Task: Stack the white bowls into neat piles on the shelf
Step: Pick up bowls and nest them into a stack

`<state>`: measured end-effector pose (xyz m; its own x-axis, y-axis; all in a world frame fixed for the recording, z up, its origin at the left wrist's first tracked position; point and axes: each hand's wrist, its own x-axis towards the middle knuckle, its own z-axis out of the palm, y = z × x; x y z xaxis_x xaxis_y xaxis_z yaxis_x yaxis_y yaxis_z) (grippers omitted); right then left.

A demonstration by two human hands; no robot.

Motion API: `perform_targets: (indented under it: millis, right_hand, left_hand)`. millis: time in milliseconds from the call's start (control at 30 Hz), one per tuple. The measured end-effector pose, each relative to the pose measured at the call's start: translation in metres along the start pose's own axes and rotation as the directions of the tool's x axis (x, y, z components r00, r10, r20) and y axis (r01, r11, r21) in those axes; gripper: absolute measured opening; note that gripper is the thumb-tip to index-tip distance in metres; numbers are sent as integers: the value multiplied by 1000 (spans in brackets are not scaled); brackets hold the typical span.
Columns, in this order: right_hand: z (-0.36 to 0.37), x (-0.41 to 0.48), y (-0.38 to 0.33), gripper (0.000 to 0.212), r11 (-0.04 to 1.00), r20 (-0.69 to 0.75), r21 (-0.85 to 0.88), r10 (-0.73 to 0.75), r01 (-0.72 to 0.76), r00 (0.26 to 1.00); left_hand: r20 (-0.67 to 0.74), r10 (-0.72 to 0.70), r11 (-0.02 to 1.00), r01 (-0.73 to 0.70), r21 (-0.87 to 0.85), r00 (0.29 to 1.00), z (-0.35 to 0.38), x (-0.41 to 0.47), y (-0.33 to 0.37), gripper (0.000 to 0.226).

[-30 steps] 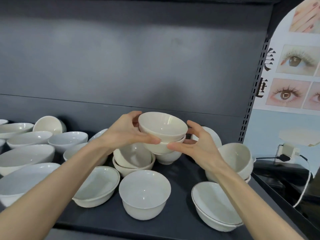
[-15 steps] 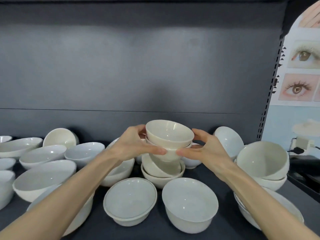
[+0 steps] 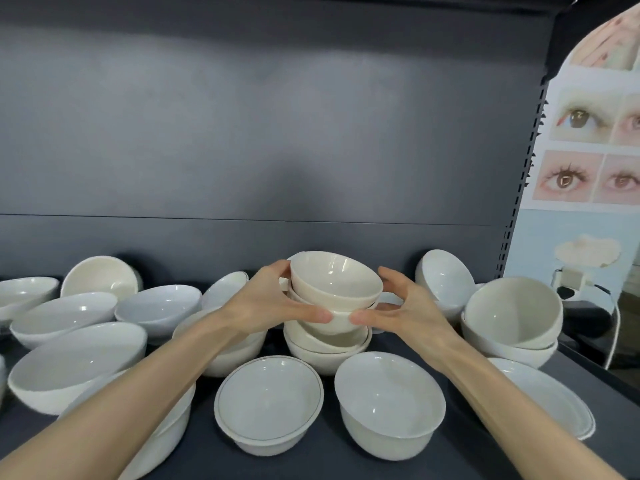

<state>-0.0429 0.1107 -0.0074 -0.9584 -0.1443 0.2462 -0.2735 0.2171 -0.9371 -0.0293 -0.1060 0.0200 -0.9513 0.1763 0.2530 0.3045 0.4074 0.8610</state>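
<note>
Both my hands grip a small nested pair of cream bowls (image 3: 334, 284) at the shelf's middle. My left hand (image 3: 268, 301) clasps its left side and my right hand (image 3: 405, 306) its right side, thumbs nearly meeting at the front. The pair sits tilted on top of a pile of gold-rimmed bowls (image 3: 325, 349); whether it rests on the pile or hovers just above, I cannot tell. Several loose white bowls lie around on the dark shelf (image 3: 388, 344).
A rimmed bowl (image 3: 268, 403) and a deeper bowl (image 3: 389, 401) stand in front of the pile. Stacked bowls (image 3: 512, 317) are at the right, a tipped bowl (image 3: 445, 278) behind them. Wide bowls (image 3: 78, 362) fill the left. The dark back panel (image 3: 277, 133) rises behind.
The held pair of bowls has come down a little onto the pile and tilted; my view has shifted left and closer.
</note>
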Motion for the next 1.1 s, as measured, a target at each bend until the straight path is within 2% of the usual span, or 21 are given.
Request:
perform_targets:
  millis: [133,300,533,767,833,933,1100]
  right_hand:
    - [1,5,1,106,1000,19,-5,6,-5,1000]
    - [-1,9,2,109,999,43,-34,2,-1,999]
    - [-1,7,12,109,998,51,-57,5,-2,999]
    - [-4,6,13,111,992,109,-122,14,-1,994]
    - [-5,5,12,103,992,144,-126,28,-10,989]
    - [-6,6,13,78,991,195,-132,4,23,981]
    - [-7,8,13,63,995,161,-93,-14,29,987]
  left_hand:
    - [30,-22,998,24,-59,999,5,-2,-4,80]
    - [57,-28,1000,28,11,998,7,3,-10,44]
    - [61,-22,999,19,42,998,10,2,-17,47]
    - [94,-65,997,68,-30,993,3,4,-28,51]
    - [94,-60,997,64,-38,994,3,4,-28,52]
    - [71,-41,998,44,-42,997,5,5,-29,50]
    - [70,-31,997,36,-69,997,4,6,-33,42]
